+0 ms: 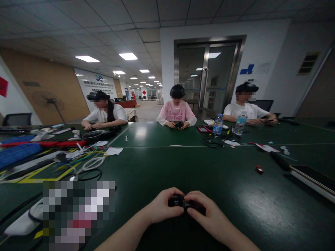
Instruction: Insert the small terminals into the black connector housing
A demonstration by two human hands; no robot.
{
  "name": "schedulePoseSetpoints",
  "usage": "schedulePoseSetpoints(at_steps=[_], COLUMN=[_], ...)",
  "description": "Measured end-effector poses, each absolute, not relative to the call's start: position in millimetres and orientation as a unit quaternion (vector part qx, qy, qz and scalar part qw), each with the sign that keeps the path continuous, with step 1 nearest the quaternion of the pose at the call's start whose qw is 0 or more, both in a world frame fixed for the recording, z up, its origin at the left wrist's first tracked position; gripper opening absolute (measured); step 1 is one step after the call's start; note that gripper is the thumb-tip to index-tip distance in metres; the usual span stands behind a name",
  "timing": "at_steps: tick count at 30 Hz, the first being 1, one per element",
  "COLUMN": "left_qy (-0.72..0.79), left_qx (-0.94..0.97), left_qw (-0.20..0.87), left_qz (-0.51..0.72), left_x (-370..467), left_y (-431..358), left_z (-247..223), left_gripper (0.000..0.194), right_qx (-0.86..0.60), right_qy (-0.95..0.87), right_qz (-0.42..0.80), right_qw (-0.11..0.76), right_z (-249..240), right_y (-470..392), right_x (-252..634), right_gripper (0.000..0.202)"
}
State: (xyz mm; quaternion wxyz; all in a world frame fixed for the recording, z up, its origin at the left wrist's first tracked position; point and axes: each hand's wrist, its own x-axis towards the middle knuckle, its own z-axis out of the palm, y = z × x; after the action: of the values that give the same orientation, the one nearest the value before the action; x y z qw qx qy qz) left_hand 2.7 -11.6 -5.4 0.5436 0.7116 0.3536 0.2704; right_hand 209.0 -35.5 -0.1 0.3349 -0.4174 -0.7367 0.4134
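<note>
We have the broad green table beneath our grip, running out ahead and to both sides of it. Well beyond the grip, and somewhat to its right, stand the metal-framed glass doors. Three people sit across from us, all in black headgear: one in a pink top almost straight ahead of the grip, one in a white top far to its left, another in a white shirt far to its right. We see a blue tray well off to the left, and a dark-topped flat device well off to the right. A coil of white cable lies left of the grip and farther out.

Our left hand and right hand meet, each pinching the same object between thumb and fingers. Two water bottles stand beyond the grip to its right, while a small wrench lies beyond it to the left. The black object sits between our fingertips, partly hidden by them, so we cannot tell what it is. Smallest is a red item, apart from the grip, to its right and a little farther out.
</note>
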Motion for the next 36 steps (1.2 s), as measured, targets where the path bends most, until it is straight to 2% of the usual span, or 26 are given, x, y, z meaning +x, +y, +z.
schedulePoseSetpoints(at_steps=[22,26,30,33,34,36], left_qy=[0.36,0.412,0.401,0.432,0.441,0.467], left_qx=[0.714,0.773,0.844,0.854,0.854,0.846], left_qw=[0.539,0.418,0.288,0.219,0.202,0.167], left_qz=[0.263,0.24,0.209,0.188,0.187,0.198], left_x=[2.6,3.0,7.4,5.3,1.0,-15.5], left_y=[-12.7,-14.7,-20.5,-29.8,-34.2,-45.1], left_z=[-5.2,-2.3,8.2,24.4,31.0,43.7], left_gripper=[0.039,0.04,0.04,0.06,0.061,0.049], right_qx=[-0.428,-0.445,-0.477,-0.489,-0.489,-0.485], right_qy=[-0.738,-0.725,-0.749,-0.755,-0.756,-0.757], right_qz=[0.417,0.446,0.368,0.338,0.337,0.338], right_qw=[0.314,0.279,0.274,0.276,0.275,0.278], right_z=[-1.4,-8.4,-16.6,-22.3,-24.1,-27.9], right_y=[-33.2,-24.8,-16.7,-13.3,-12.5,-10.8], right_x=[211.5,216.0,220.7,223.2,224.0,226.2], right_gripper=[0.023,0.031,0.036,0.036,0.036,0.038])
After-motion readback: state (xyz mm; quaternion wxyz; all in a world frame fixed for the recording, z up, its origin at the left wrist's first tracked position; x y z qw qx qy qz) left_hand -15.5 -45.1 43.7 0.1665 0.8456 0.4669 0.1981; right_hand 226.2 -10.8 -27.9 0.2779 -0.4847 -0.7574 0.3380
